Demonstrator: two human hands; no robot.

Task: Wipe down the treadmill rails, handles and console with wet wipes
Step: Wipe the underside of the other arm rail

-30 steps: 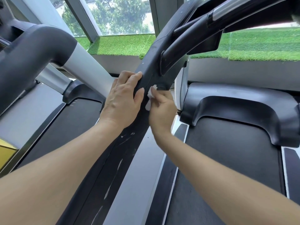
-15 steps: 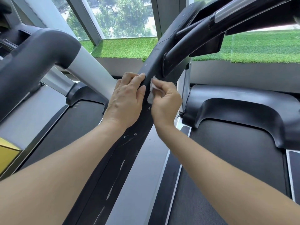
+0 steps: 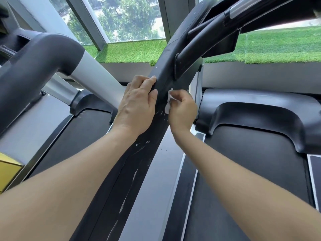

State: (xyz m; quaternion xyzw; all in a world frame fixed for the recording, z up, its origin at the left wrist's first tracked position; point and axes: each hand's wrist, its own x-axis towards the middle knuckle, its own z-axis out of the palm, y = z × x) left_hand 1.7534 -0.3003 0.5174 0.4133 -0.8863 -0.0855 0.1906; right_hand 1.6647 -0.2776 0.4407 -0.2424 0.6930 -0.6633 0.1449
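I've got L hand (image 3: 137, 105) wrapped round the upright rail (image 3: 163, 79) to brace it, R hand (image 3: 182, 110) pinching wet wipe (image 3: 168, 103) vs its side, scrubbing white streaks.

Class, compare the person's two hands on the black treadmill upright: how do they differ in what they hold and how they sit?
The left hand holds nothing else and wraps its fingers over the black treadmill upright; the right hand pinches a crumpled white wet wipe against it. The left hand lies on the upright's left edge, the right hand on its right side, slightly lower. Both hands touch the same upright.
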